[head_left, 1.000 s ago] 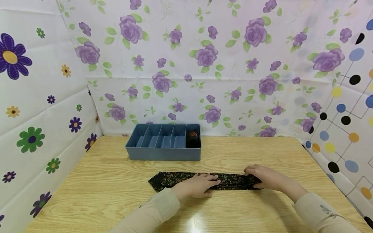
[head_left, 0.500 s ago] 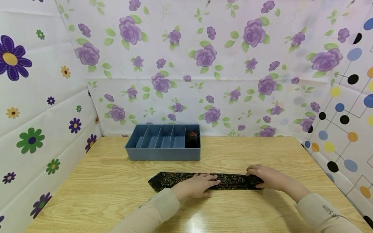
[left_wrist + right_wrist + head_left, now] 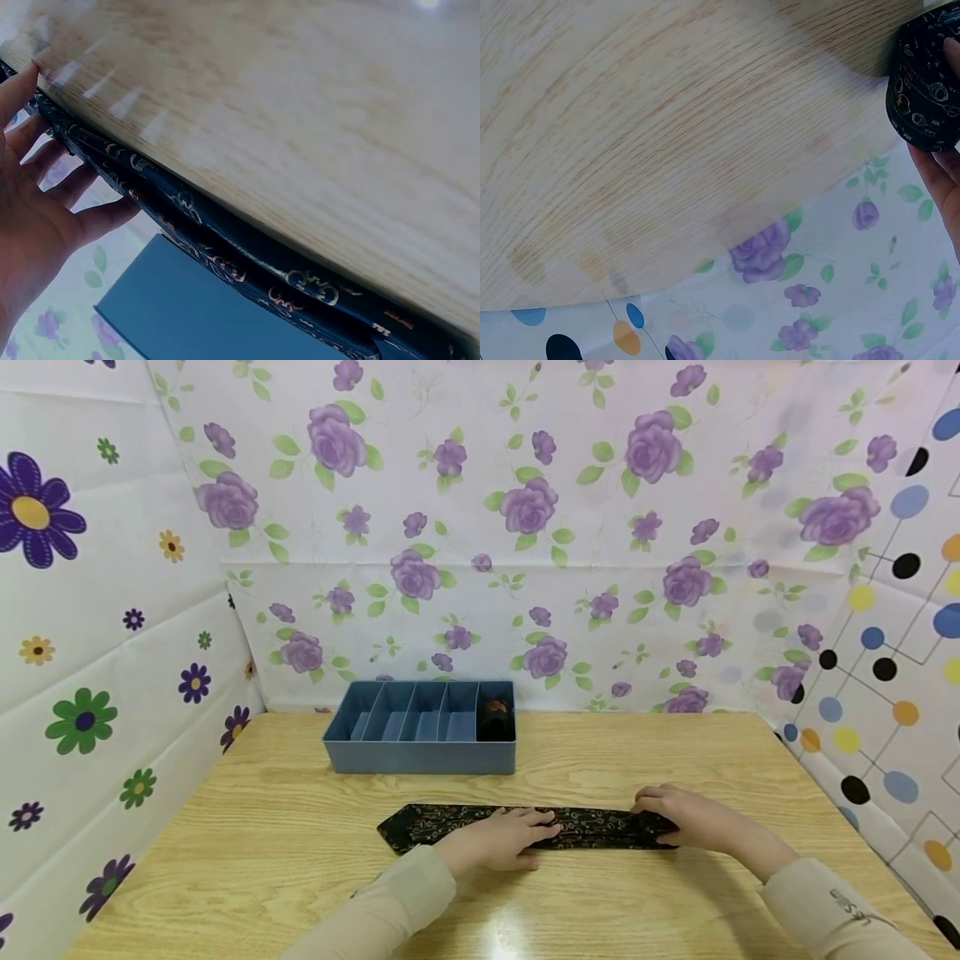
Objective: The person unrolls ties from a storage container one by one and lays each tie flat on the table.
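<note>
Floral cloth (image 3: 465, 602) behind wood table (image 3: 262, 868). Head cam: dark tie (image 3: 592, 827), nearer than blue tray (image 3: 423, 757); L hand (image 3: 495, 839), fingers loosely apart, on tie; R hand (image 3: 693, 818), right of tray, clamped on rolled end (image 3: 651, 828). L wrist: tie edge gapes. R wrist: rolled end prob. unwinds if grip slackens, skews if L pressure's uneven.

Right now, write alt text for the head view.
A person's left grip rests on a dark patterned tie lying across a wooden table, while the right grip holds it at the right. Behind it, a blue box has a dark item in its rightmost compartment.
</note>
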The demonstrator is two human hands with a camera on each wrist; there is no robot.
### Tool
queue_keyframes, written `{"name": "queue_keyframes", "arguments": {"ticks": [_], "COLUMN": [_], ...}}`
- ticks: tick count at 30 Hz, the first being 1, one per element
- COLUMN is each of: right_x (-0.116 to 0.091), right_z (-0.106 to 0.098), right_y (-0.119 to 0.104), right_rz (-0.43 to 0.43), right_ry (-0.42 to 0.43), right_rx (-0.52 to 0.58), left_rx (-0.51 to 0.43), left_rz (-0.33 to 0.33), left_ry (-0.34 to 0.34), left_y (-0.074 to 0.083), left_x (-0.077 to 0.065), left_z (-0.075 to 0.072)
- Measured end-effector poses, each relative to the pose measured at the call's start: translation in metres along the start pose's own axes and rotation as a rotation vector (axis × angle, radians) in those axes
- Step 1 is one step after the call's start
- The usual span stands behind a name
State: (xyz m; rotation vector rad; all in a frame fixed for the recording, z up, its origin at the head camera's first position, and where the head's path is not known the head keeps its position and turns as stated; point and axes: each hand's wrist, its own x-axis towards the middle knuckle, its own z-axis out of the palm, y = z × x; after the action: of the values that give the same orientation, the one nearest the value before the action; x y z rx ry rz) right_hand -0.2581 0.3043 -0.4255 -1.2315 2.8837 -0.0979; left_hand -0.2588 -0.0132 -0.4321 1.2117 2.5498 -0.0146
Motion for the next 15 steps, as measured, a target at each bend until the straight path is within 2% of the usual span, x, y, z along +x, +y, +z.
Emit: {"name": "queue_keyframes", "arguments": {"ticks": [15], "right_x": [0.0039], "right_z": [0.0015], "right_y": [-0.0031], "right_rz": [0.029], "right_ry": [-0.018], "right_rx": [0.031], "left_rx": [-0.026], "left_rz": [-0.002], "left_ry": [0.000], "left_y": [-0.0103], "left_x": [-0.0072], "left_z": [0.0046]}}
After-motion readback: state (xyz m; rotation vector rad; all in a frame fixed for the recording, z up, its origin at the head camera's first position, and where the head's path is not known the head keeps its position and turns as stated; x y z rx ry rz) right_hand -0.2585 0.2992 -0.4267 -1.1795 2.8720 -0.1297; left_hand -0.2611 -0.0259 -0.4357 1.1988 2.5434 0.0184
